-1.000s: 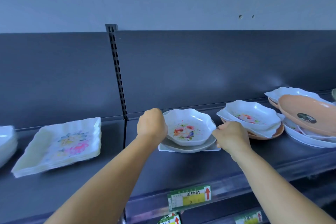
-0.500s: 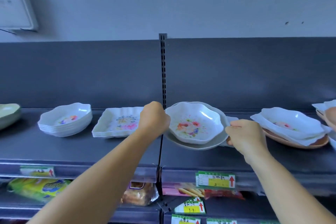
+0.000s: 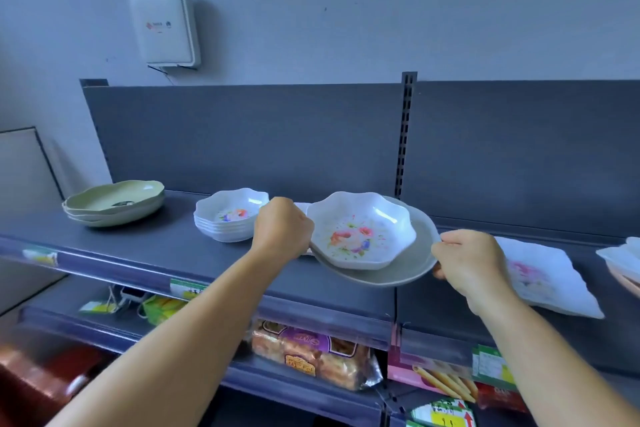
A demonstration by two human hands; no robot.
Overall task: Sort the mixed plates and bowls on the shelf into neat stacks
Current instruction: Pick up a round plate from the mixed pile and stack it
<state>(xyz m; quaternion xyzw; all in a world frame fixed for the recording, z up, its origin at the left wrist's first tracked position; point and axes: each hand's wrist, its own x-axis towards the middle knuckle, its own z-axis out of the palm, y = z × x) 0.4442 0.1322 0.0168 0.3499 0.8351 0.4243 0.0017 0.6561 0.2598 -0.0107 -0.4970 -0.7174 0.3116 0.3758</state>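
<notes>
— While your left hand (image 3: 283, 233) is clenched on the near left rim of the grey plate (image 3: 405, 267), where is the flowered bowl (image 3: 360, 230)?

— It sits in that plate, which you hold above the shelf (image 3: 166, 246); your right hand (image 3: 467, 262) pinches the plate's right rim, fingers (image 3: 437, 246) closed on it.

— What stands near you?

— Left of your left hand, a stack of white flowered bowls (image 3: 230, 218); further left, stacked green plates (image 3: 116, 203). A white square plate (image 3: 543, 274) lies right of your right hand.

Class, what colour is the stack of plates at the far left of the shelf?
The stack of plates is pale green, plain, seen in the head view.
</notes>
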